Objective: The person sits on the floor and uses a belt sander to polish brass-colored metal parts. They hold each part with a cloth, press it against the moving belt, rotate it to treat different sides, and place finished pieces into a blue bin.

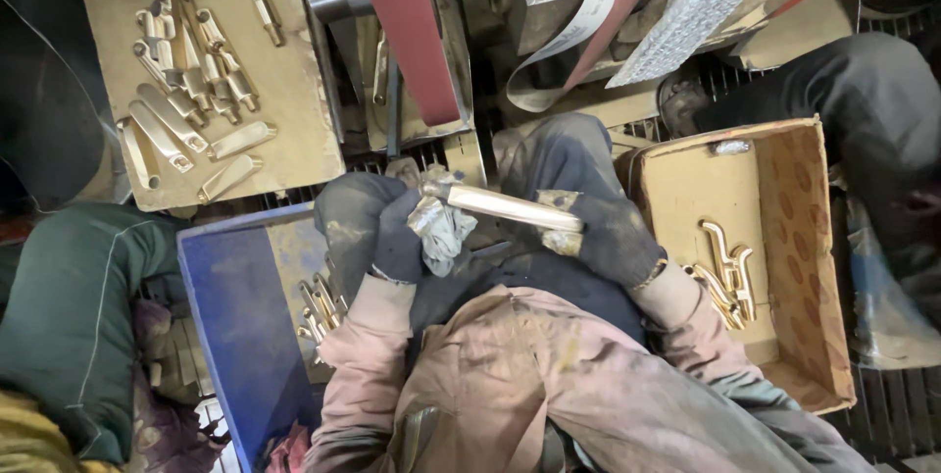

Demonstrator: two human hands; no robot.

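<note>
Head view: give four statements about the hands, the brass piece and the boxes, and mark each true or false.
1. Both gloved hands, left hand and right hand, hold one long brass piece. True.
2. The blue bin holds no parts. False: several brass parts lie in it.
3. The cardboard box beside the right hand contains brass parts. True.
4. The red sanding belt lies inside the cardboard box. False: it runs on the machine above the hands.
</note>
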